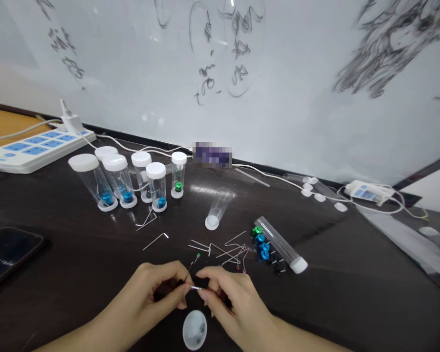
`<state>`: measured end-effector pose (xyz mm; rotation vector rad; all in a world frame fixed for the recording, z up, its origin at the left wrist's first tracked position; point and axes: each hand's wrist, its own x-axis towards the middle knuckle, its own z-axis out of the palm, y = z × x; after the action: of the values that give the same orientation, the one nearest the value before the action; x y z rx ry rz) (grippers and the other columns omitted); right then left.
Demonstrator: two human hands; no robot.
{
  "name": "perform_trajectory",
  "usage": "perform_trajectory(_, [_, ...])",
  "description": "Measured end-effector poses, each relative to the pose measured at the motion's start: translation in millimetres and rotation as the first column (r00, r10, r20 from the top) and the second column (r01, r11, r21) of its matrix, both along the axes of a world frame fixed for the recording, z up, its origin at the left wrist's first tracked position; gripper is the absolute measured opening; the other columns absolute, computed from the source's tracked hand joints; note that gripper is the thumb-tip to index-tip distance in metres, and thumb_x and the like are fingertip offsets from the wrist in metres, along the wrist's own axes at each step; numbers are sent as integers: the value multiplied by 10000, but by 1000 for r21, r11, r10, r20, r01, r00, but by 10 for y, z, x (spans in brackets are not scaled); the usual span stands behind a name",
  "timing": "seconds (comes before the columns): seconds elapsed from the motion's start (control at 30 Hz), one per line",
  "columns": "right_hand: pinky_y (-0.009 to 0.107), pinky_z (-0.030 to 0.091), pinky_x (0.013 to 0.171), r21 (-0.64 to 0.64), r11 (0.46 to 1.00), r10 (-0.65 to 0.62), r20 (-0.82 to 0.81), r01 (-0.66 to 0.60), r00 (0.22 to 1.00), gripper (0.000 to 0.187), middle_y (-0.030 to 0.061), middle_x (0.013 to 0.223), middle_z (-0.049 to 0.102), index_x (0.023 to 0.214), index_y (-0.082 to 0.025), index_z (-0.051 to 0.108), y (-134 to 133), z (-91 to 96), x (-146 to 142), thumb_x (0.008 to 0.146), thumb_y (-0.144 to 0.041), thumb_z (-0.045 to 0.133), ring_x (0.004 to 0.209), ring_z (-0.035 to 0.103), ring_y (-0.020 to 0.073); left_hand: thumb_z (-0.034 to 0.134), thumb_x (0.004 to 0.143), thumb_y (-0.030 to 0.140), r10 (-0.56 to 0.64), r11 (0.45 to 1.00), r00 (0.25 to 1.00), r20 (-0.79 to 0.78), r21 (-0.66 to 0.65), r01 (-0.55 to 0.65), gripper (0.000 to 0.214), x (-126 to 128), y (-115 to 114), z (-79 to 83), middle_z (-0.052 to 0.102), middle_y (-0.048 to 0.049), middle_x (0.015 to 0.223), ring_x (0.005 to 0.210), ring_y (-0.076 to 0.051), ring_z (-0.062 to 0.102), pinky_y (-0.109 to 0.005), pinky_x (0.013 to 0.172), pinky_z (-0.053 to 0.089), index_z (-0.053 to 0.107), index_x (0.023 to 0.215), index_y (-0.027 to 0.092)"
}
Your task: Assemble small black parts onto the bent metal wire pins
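Observation:
Low in the middle of the view, my left hand [157,288] and my right hand [227,293] meet fingertip to fingertip over the dark table [58,274]. Both are closed in a pinch on a thin metal wire part [195,287]; a wire with a green tip [198,256] rises from the left fingers. A white cap [194,330] lies just below the hands. Beyond the fingers lie several loose bent wires [220,249].
Several capped clear vials [121,181] holding blue or green parts stand at the back left. An open tube [218,208] and a capped tube [282,244] lie near blue and green knobs [261,242]. A phone [7,252] lies left, a power strip [33,149] behind.

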<state>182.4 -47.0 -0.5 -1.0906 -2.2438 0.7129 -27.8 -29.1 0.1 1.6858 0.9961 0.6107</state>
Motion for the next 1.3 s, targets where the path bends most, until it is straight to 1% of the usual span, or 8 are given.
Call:
perform_trajectory(0.13, [289, 531, 685, 159, 987, -2, 39, -5, 999, 255, 43, 835, 670, 1173, -160, 541, -12, 9, -10, 953, -285, 513, 715, 637, 169, 552, 880, 340, 53, 996, 994, 91, -74, -46, 208, 0, 35, -15, 682, -10, 688, 656, -157, 650, -220, 608, 472, 653, 798, 177])
perform_trajectory(0.27, [340, 545, 735, 332, 943, -27, 123, -16, 992, 255, 79, 935, 682, 1201, -158, 565, -25, 19, -9, 960, -179, 485, 799, 646, 200, 573, 861, 359, 87, 985, 981, 174, -162, -59, 226, -3, 77, -3, 669, -22, 737, 652, -155, 639, -244, 626, 493, 648, 785, 160])
perform_trajectory(0.37, [326, 557, 705, 405, 913, 8, 126, -59, 992, 295, 93, 936, 680, 1241, -124, 552, -19, 2, 5, 951, -135, 497, 791, 644, 194, 579, 856, 365, 87, 980, 976, 199, -195, -47, 233, 1, 86, 14, 662, -25, 757, 655, -154, 637, -251, 628, 500, 639, 779, 153])
perform_trajectory(0.5, [293, 572, 679, 383, 917, 75, 107, -111, 991, 341, 96, 939, 672, 1287, -99, 513, -8, -33, 24, 948, -128, 509, 789, 641, 174, 575, 859, 356, 71, 981, 981, 183, -189, -36, 229, 6, 82, 44, 646, -13, 725, 654, -154, 638, -246, 624, 494, 635, 779, 150])
perform_trajectory(0.63, [293, 578, 712, 347, 932, 82, 85, -107, 993, 360, 83, 969, 669, 1311, -126, 492, -4, -52, 34, 951, -123, 492, 819, 648, 166, 570, 863, 350, 60, 986, 986, 155, -161, -35, 225, 3, 85, 51, 643, -3, 694, 639, -148, 633, -236, 612, 482, 643, 775, 157])
perform_trajectory(0.73, [290, 581, 698, 332, 937, 92, 67, -109, 993, 366, 79, 957, 666, 1309, -134, 497, 4, -54, 36, 944, -112, 493, 799, 646, 162, 569, 866, 347, 51, 991, 990, 133, -127, -34, 218, -5, 84, 30, 642, 4, 671, 625, -144, 630, -227, 601, 473, 655, 783, 165])
perform_trajectory(1.1, [243, 593, 705, 204, 967, 167, -43, -155, 985, 403, 95, 971, 628, 1329, -124, 491, 25, -19, 33, 933, -53, 471, 778, 630, 140, 557, 870, 334, 51, 997, 997, 62, -57, -48, 211, -1, 60, 61, 658, -5, 653, 611, -145, 628, -214, 570, 464, 672, 795, 174])
perform_trajectory(1.3, [281, 589, 701, 269, 955, 130, -5, -124, 992, 333, 102, 927, 668, 1270, -99, 542, 21, -13, 13, 943, -94, 482, 764, 639, 166, 546, 878, 344, 38, 998, 997, 68, -51, -34, 216, -4, 59, 27, 669, -14, 696, 630, -150, 642, -216, 581, 479, 653, 794, 176])
